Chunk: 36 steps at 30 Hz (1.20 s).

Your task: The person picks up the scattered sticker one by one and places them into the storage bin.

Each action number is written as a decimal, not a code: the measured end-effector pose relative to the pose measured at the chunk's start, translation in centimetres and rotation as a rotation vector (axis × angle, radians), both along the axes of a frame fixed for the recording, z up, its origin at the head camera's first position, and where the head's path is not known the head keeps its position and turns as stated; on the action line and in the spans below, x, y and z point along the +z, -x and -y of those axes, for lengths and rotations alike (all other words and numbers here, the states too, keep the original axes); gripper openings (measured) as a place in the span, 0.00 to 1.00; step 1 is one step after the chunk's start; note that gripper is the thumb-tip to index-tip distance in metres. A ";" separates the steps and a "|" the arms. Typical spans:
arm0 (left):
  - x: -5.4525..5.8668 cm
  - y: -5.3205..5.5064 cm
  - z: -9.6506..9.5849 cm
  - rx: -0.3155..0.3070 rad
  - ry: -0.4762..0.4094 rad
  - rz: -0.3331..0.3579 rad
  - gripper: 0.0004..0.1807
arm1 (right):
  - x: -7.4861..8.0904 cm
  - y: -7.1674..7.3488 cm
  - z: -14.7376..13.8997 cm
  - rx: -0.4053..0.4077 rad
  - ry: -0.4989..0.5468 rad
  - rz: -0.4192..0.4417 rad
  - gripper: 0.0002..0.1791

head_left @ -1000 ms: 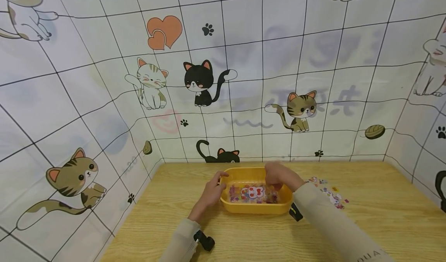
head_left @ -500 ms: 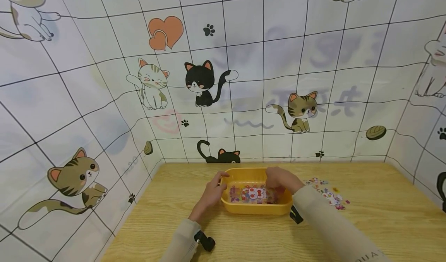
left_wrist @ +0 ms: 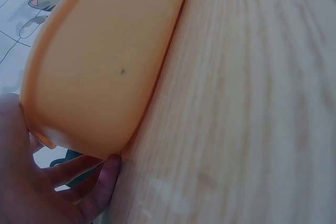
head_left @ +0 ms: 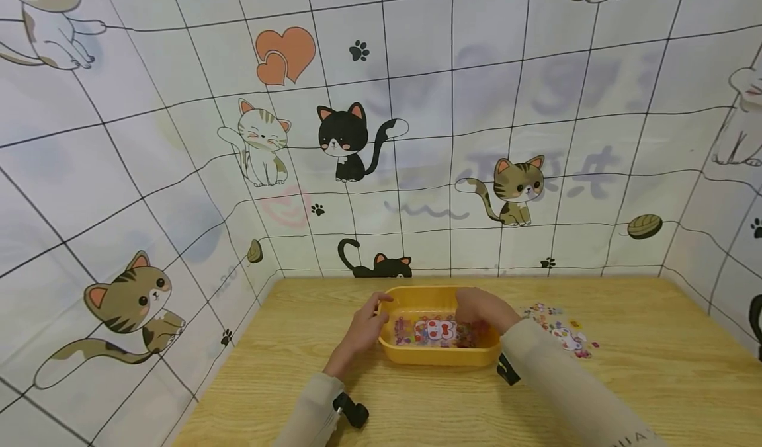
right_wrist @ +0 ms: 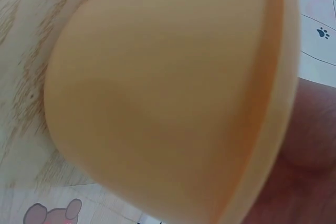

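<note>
Yellow plastic tub (head_left: 440, 356) is right between the two hands here, sitting on a wood-look table (head_left: 434, 407). The left hand (head_left: 367, 320) has hold of the end nearest it, with part of the hand up at the rim and, going by the left wrist view, fingertips down against the outer wall near the table. Right hand (head_left: 479, 305) reaches over the other end and dips inside, knuckles up, but its fingertips are hidden, so honestly can't tell if they're pinching anything or how wide they're spread. The right wrist cam doesn't help much, it's mostly the tub's outside with a bit of hand past the rim. Just to the left of that right hand, down in the tub, there's a shiny patterned sheet (head_left: 437, 331) with a white character face, a red bow and loads of tiny colourful bits; might be a flat packet, can't say. Out past the right hand, on the table by the forearm, lies a scatter of similar cutesy stickers (head_left: 562, 334). Both arms are in pale sleeves (head_left: 571, 374), each with a black gadget (head_left: 352, 410) at the cuff. Beyond the hands it's all white wall covering (head_left: 428, 136) with a black grid, cartoon cats (head_left: 342, 143) and an orange heart (head_left: 292, 57).
</note>
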<state>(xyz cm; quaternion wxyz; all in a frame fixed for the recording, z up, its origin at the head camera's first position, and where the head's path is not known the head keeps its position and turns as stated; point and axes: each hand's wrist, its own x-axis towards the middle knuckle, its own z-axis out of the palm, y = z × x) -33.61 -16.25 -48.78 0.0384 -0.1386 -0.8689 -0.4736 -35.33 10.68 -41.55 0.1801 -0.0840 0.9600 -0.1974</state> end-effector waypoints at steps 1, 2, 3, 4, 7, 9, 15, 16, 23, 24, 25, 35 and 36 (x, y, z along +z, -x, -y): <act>0.0 0.0 0.0 0.000 -0.002 0.002 0.19 | 0.0 0.0 0.0 0.001 -0.001 -0.001 0.09; 0.0 0.0 0.0 0.000 -0.002 0.002 0.19 | 0.0 0.1 0.0 0.002 -0.004 -0.004 0.09; 0.1 0.0 0.0 0.000 -0.004 0.003 0.19 | 0.0 0.0 0.0 0.004 -0.008 -0.007 0.09; 0.1 0.0 0.0 0.000 -0.004 0.003 0.19 | 0.1 0.0 0.0 0.001 -0.011 -0.007 0.09; 0.1 0.1 -0.1 0.000 -0.004 0.004 0.19 | 0.1 -0.1 0.0 -0.002 -0.014 -0.008 0.08; 0.1 0.1 0.0 0.000 0.001 0.003 0.19 | 0.2 -0.2 -0.1 -0.005 -0.011 -0.006 0.07; -0.3 0.0 0.0 0.002 0.007 0.004 0.19 | -0.3 -0.4 -0.1 -0.010 -0.010 -0.006 0.06; -0.3 0.0 0.0 0.001 0.007 0.005 0.19 | -0.4 -0.3 -0.1 -0.008 -0.016 -0.009 0.06; -0.2 -0.2 0.0 -0.004 0.001 0.008 0.20 | -0.6 -0.3 0.2 0.026 -0.068 -0.073 0.02; -0.2 -0.2 0.0 -0.002 0.003 0.005 0.20 | -0.5 -0.4 0.2 0.029 -0.068 -0.081 0.02; -0.2 -0.2 0.0 -0.001 0.003 0.002 0.20 | -0.5 -0.4 0.2 0.030 -0.068 -0.086 0.02; -0.2 0.1 0.0 0.009 0.007 -0.002 0.19 | -0.9 -0.1 0.0 0.065 -0.025 -0.202 0.10; -0.2 0.1 0.0 0.008 0.005 -0.002 0.19 | -0.9 -0.1 -0.1 0.077 -0.021 -0.231 0.14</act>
